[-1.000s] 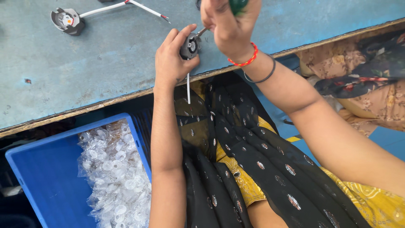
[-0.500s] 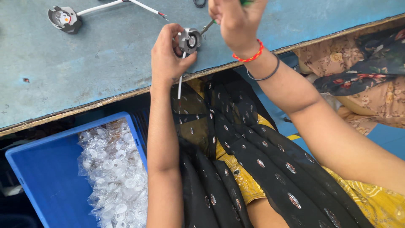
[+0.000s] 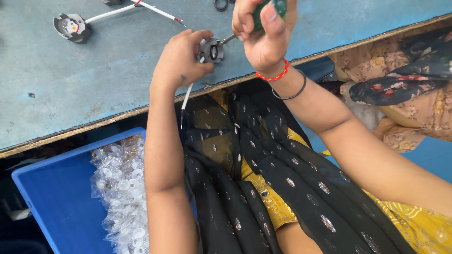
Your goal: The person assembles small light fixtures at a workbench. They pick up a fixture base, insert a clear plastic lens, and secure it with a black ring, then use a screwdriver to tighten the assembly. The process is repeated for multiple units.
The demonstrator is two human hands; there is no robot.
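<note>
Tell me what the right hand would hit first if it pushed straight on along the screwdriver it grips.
Probably the small grey fitting pinched in the left hand: the right hand aims its green-handled screwdriver at it.

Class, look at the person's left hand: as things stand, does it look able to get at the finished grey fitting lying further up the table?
Probably not at once. The left hand is closed on a small grey holder, so it is occupied. The bare table between it and the grey fitting leaves the way open otherwise.

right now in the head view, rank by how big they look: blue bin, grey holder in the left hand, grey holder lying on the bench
1. blue bin
2 and 3. holder lying on the bench and held holder in the left hand: look alike, so unranked.
</note>
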